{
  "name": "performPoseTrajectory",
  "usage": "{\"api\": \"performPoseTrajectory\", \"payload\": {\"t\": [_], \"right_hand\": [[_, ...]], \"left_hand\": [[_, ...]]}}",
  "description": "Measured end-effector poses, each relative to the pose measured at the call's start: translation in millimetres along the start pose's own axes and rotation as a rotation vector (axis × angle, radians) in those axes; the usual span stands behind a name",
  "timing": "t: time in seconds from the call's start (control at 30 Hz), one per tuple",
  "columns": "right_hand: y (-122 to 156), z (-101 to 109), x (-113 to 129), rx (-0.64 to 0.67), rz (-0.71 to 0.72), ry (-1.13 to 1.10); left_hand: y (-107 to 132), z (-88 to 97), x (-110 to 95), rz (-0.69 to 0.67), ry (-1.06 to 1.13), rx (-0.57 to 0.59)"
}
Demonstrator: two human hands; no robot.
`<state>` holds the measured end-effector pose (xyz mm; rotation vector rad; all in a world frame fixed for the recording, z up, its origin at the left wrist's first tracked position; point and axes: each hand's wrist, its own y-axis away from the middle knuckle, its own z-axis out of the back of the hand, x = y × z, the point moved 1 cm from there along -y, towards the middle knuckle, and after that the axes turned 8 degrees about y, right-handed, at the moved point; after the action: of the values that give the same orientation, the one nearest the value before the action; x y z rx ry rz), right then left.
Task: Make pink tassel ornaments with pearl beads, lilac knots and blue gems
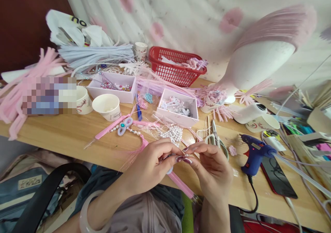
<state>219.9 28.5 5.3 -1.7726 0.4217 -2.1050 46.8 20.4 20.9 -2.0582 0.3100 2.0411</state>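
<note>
My left hand [151, 164] and my right hand [210, 165] meet fingertip to fingertip over the near edge of the wooden table [64, 136]. Both pinch a small piece I cannot make out. A pale blue bit shows under my left fingers, and a pink strip [181, 184] runs down from there toward my lap. A pink tassel with pearl beads and a blue bow charm [125, 126] lies just left of my hands. A heap of white pearls [172, 133] sits right behind them.
Scissors [216, 136] and a blue glue gun [254, 153] lie right of my hands, beside a dark phone [278, 178]. Behind stand two white trays [113, 84] [179, 105], paper cups [107, 105], a red basket [176, 64], pink and white pipe cleaners [95, 55] and a white mannequin head [256, 60].
</note>
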Motion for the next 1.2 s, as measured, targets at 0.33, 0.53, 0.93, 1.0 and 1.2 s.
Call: {"api": "performPoseTrajectory", "payload": {"t": [0.33, 0.53, 0.93, 1.0, 1.2], "right_hand": [[0, -4, 1, -0.011, -0.069, -0.155], [0, -2, 0, -0.013, -0.074, -0.189], [0, 1, 4, 0.024, -0.011, -0.06], [0, 0, 4, 0.025, -0.003, -0.023], [-2, 1, 0, 0.017, 0.085, 0.121]], "left_hand": [[1, -1.3, -1, -0.013, -0.005, -0.028], [2, -1.2, -7, -0.033, 0.001, -0.009], [3, -1.3, -8, -0.181, -0.168, -0.031], [3, -3.0, -7, -0.23, -0.199, -0.042], [4, -5.8, 0, -0.285, -0.24, -0.092]]}}
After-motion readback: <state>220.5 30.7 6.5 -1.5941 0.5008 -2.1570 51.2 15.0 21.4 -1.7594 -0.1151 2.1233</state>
